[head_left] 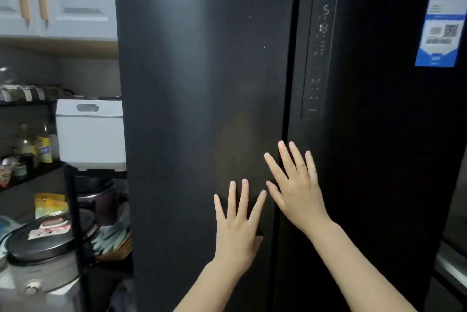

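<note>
Our left hand (pixel 236 225) and right hand (pixel 295 185) lie flat, fingers spread, holding nothing, on the black fridge (pixel 202 84), low in the frame.

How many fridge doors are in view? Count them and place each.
2: left door under the left hand; right door, bearing the display panel, partly under the right hand. Others may be out of frame.
</note>
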A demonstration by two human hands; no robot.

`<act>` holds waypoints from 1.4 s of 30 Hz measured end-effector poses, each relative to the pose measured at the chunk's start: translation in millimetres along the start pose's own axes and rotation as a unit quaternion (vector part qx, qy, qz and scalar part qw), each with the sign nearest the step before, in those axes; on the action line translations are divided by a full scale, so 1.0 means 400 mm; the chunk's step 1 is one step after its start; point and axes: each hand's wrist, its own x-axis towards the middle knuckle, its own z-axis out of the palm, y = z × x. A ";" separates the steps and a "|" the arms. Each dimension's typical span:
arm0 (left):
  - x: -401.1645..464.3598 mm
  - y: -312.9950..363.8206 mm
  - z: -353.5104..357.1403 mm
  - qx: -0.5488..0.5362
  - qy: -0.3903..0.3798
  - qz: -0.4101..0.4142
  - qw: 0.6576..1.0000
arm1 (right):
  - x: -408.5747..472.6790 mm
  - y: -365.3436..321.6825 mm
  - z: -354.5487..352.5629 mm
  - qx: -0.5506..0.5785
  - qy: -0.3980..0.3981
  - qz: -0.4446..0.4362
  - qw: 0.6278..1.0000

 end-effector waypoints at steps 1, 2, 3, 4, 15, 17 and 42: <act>0.006 0.002 0.010 0.006 -0.002 -0.002 1.000 | 0.001 0.003 0.012 -0.016 0.004 -0.002 1.000; 0.010 0.005 0.019 0.011 -0.003 -0.004 1.000 | 0.001 0.005 0.024 -0.033 0.010 -0.006 0.999; 0.013 0.007 0.029 0.013 -0.004 -0.006 1.000 | 0.001 0.007 0.036 -0.044 0.017 -0.009 0.999; 0.015 0.009 0.037 0.013 -0.004 -0.008 1.000 | 0.000 0.009 0.048 -0.047 0.026 -0.012 0.998; 0.010 -0.006 0.002 0.035 -0.059 0.001 0.998 | 0.003 -0.002 0.067 -0.024 0.015 -0.009 1.000; -0.014 -0.029 -0.021 0.044 -0.078 0.019 0.996 | -0.002 -0.012 0.050 -0.010 0.016 -0.004 1.000; -0.968 -0.330 -0.215 0.066 -0.403 -0.474 0.780 | -0.537 -0.861 0.054 0.304 -0.299 -0.326 0.844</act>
